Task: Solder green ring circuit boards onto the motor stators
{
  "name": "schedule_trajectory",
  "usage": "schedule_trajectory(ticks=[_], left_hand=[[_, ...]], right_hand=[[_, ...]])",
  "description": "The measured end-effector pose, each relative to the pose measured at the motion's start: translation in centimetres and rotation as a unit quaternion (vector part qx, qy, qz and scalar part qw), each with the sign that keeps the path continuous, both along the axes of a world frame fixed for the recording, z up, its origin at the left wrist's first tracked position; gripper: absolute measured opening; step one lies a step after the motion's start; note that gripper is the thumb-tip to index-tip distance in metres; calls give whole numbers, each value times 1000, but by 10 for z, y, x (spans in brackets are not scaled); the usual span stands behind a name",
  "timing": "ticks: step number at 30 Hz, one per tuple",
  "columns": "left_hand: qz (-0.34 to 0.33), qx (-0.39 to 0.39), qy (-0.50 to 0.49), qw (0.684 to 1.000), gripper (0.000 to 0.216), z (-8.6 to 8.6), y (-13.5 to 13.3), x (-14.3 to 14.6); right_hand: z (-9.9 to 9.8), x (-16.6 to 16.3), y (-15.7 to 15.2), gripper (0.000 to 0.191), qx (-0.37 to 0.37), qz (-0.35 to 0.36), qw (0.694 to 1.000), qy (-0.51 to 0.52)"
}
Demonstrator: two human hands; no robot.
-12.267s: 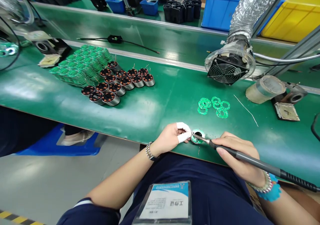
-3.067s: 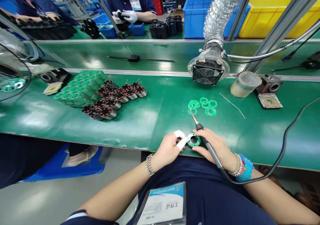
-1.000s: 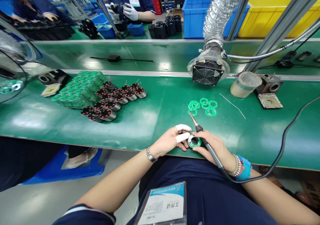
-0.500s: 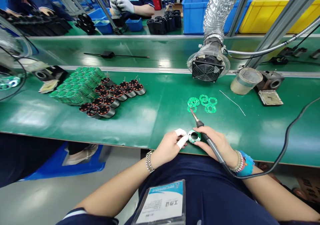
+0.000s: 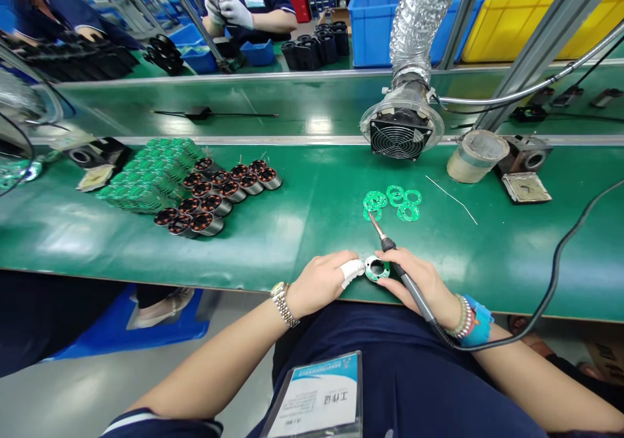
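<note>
Near the front edge of the green bench, my left hand [image 5: 325,278] and my right hand [image 5: 420,281] meet at a small round motor part topped by a green ring board [image 5: 377,268]. The left hand, with white finger cots, pinches the part from the left. The right hand touches it from the right while also gripping a soldering iron [image 5: 400,269], whose tip points up and away toward loose green ring boards [image 5: 392,203].
A cluster of copper-wound motor stators [image 5: 214,191] and stacked green boards [image 5: 146,175] lie at the left. A fume extractor fan [image 5: 400,136], a tape roll [image 5: 475,155] and an iron stand [image 5: 526,171] stand behind. Other people work across the conveyor.
My left hand has rolled over the part, so the cotted fingers now point right at bench level. The soldering iron stays raised off the board. The view shifted slightly.
</note>
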State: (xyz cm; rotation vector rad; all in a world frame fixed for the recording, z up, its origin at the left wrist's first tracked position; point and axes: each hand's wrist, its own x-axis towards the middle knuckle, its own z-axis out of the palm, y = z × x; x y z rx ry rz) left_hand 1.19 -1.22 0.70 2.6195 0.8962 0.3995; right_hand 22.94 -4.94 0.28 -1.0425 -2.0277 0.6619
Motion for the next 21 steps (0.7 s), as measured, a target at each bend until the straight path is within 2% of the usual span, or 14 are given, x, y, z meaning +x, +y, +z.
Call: schedule_trajectory(ticks=[3,5,6,8,9,10,12,17,21], left_hand=[[46,-56,25,997,19,4,-1,12],[110,-187,-9,976,21,7,-4,21],[140,-279,-42,949,23,9,-5,24],[181,-453,-122,864,27,10,-7,25],[189,-507,-157,826,27,10,-7,23],[191,-532,-184,805,26,9,-6,20],[179,-513,-214,812,22,6,-4,12],[109,-389,-237,883,17,-4,6,2],[48,-287,-201,935,15,-7,14,2]], right_hand=[[-1,0,-1,32,2,-1,1000,1],[-2,0,-1,32,3,-5,1000,-1],[-2,0,-1,32,3,-6,1000,-2],[-3,0,-1,31,3,-6,1000,-1],[-3,0,-1,31,4,-5,1000,0],[-2,0,-1,31,6,-3,1000,2],[-2,0,-1,32,8,1,1000,6],[-1,0,0,30,8,2,1000,4],[-1,1,0,30,7,2,1000,0]])
